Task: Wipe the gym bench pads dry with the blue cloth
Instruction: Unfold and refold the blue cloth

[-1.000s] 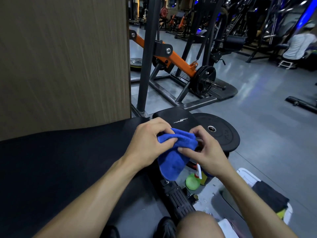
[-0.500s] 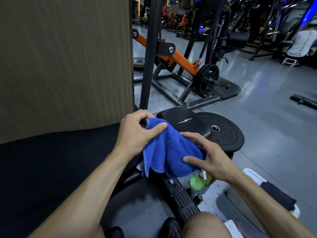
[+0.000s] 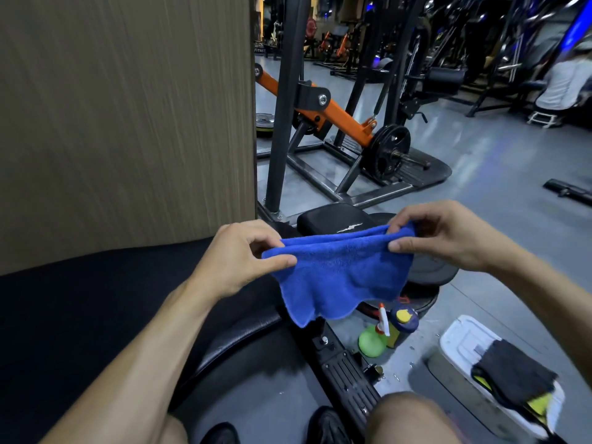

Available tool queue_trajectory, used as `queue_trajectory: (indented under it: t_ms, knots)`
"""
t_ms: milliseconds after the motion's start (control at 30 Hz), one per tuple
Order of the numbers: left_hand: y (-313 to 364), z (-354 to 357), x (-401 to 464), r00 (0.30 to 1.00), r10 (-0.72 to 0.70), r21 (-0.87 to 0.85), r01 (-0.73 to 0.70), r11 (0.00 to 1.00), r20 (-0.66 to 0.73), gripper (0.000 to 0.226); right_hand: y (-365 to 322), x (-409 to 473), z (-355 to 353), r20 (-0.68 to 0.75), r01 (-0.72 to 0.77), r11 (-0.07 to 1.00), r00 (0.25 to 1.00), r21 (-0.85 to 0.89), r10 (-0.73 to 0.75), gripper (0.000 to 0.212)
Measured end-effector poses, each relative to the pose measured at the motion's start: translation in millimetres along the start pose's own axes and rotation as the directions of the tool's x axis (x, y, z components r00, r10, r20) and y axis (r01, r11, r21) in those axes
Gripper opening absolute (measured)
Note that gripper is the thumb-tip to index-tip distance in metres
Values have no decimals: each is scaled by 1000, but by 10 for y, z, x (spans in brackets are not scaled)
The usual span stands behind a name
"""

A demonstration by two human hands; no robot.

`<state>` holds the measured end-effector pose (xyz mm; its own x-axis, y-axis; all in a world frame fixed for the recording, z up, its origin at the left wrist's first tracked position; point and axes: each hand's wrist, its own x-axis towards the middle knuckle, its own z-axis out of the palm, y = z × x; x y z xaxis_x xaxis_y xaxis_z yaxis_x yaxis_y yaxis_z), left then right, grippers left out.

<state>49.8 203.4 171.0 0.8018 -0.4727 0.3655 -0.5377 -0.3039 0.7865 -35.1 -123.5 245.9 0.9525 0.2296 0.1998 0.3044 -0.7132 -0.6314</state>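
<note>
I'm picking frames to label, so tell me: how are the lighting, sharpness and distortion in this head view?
Head view: dim overall; the blue cloth and both hands, left hand and right hand, are sharp and evenly lit; the black bench pad is nearly detailless; the floor shows soft glare; the far machines are blurred; the wood panel edge bows slightly from the wide lens.

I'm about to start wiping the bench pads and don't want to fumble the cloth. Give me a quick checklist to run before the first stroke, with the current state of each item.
1. Left hand pinches the cloth: ok.
2. Right hand pinches the other end: ok.
3. Cloth spread out, not bunched: ok; it hangs folded between the hands.
4. Cloth touching a pad: not ok; it is held in the air.
5. Small pad free of objects: ok on the part that shows.
6. Pads wet or dry: cannot tell.
</note>
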Motion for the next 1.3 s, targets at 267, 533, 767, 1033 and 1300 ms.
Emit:
queue_trajectory:
  t_ms: [267,533,767,1033,1300]
  knots:
    - [198,47,-32,996,-33,-137,45,990,86,29,104,-53,-1,-1,-173,944,984,280,180,26]
    - [126,91,23,950,-308,-336,309,889,59,25,207,-62,338,-46,-240,645,918,726,394,20]
    - [378,360,151,933,-318,-106,304,947,-168,18,-163,164,765,-319,-252,796,817,551,480,28]
    - [451,474,172,945,-296,-409,327,852,138,23,-407,186,964,-243,-278,768,839,577,487,27]
    - [453,494,174,921,-368,-539,377,753,130,19,-459,17,1129,-215,-87,693,917,715,336,47]
